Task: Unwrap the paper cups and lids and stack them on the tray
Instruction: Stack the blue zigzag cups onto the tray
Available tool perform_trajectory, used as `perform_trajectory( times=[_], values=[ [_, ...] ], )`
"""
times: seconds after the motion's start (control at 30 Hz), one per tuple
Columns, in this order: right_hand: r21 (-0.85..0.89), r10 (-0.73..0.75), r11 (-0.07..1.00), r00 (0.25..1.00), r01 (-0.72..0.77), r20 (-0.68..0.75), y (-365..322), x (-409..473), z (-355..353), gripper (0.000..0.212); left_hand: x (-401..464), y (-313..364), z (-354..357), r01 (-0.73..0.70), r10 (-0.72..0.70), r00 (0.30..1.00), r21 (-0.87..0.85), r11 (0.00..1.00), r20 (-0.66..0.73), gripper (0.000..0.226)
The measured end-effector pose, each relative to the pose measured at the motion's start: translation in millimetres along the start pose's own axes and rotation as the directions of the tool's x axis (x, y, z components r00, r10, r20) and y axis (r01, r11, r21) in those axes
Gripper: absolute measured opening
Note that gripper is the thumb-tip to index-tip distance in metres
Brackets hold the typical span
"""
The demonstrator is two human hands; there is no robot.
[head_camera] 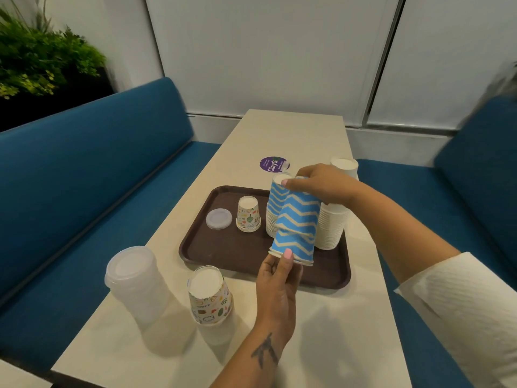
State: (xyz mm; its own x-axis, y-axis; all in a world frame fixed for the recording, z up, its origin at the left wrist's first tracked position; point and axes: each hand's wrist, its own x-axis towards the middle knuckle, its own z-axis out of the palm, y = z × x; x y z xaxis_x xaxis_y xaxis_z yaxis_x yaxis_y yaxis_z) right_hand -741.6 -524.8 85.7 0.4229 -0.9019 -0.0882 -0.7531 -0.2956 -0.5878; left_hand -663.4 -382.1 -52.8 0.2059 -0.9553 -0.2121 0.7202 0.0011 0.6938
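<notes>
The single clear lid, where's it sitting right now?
The clear lid lies flat on the brown tray, at its left end, beside a small patterned cup.

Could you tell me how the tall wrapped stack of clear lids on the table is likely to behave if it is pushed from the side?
The stack of clear lids stands tall on a narrow base, so it would probably tip rather than slide. It looks like thin plastic, so likely light. Its wrap looks smooth, so it may be slippery on the table.
</notes>
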Motion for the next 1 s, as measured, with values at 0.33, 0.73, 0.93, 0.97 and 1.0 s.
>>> perform_trajectory(
  times=[0.33, 0.73, 0.93, 0.97, 1.0],
  values=[
    [-0.032, -0.072, 0.997, 0.876, 0.065, -0.477, -21, 30, -30, 0.043, -6, 2, -20, 0.053, -0.051, 0.993, 0.021, 0.998, -0.103, 0.113],
    [-0.231, -0.126, 0.973, 0.890, 0.024, -0.438, -17, 75, 2, 0.051, 6, 8, -30, 0.064, -0.060, 0.991, 0.031, 0.997, -0.120, 0.111],
    [-0.339, -0.124, 0.941, 0.942, 0.011, -0.313, -12, 84, 17, 0.057, 12, 8, -30, 0.065, -0.063, 0.988, 0.006, 0.998, -0.140, 0.110],
    [-0.355, -0.116, 0.935, 0.951, 0.008, -0.286, -11, 86, 20, 0.058, 13, 8, -29, 0.063, -0.062, 0.988, 0.001, 0.998, -0.143, 0.110],
    [-0.370, -0.108, 0.929, 0.961, 0.007, -0.255, -8, 87, 24, 0.059, 14, 8, -29, 0.059, -0.059, 0.988, -0.001, 0.998, -0.143, 0.110]
  ],
)
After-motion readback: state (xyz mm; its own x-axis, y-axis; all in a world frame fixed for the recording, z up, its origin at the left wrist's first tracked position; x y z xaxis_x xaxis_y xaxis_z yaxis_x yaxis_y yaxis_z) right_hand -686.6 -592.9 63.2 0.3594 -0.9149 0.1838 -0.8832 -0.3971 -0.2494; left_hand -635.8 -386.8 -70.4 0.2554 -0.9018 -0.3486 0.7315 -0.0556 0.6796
